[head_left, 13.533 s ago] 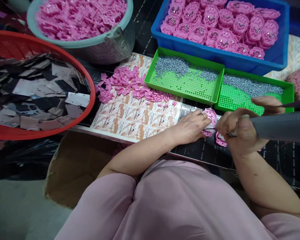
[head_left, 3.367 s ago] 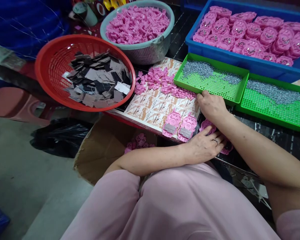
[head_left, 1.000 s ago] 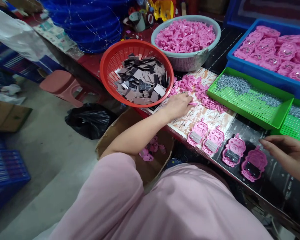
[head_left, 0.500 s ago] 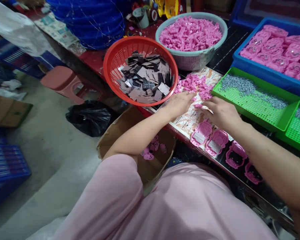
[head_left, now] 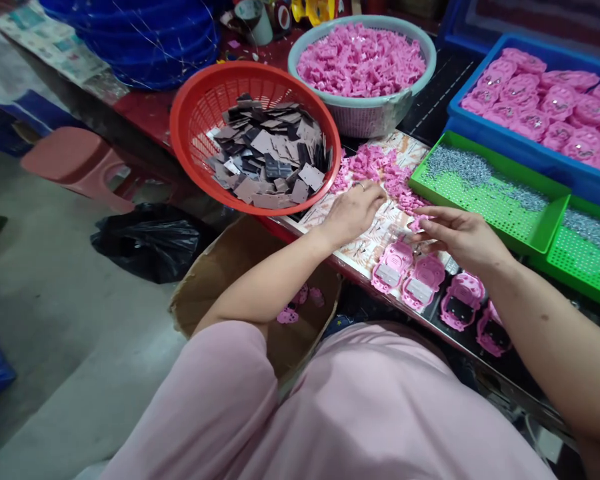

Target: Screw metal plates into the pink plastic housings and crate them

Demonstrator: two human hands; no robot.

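My right hand (head_left: 463,237) pinches a small pink plastic part (head_left: 418,224) between thumb and fingers, above the patterned board (head_left: 347,248). Beside it, my left hand (head_left: 354,210), with a ring on one finger, rests on the board with its fingers curled; whatever they hold is hidden. Just beyond both hands lies a loose heap of small pink parts (head_left: 375,167). Several pink plastic casings line the near table edge. The first casing (head_left: 394,259) and the second casing (head_left: 425,272) have silvery plates in them; the third casing (head_left: 463,300) shows a dark opening.
A red basket (head_left: 183,143) of grey and black plates stands left of my hands. Behind is a pale green basin (head_left: 380,110) of pink parts. Green trays (head_left: 510,217) with small metal pieces and a blue crate (head_left: 455,110) of pink casings sit right. A cardboard box (head_left: 200,283) stands below.
My right hand has lifted back from the heap towards the casings with a small pink part in its fingers. My left hand has drawn slightly nearer, its fingers more curled. The view has shifted right.
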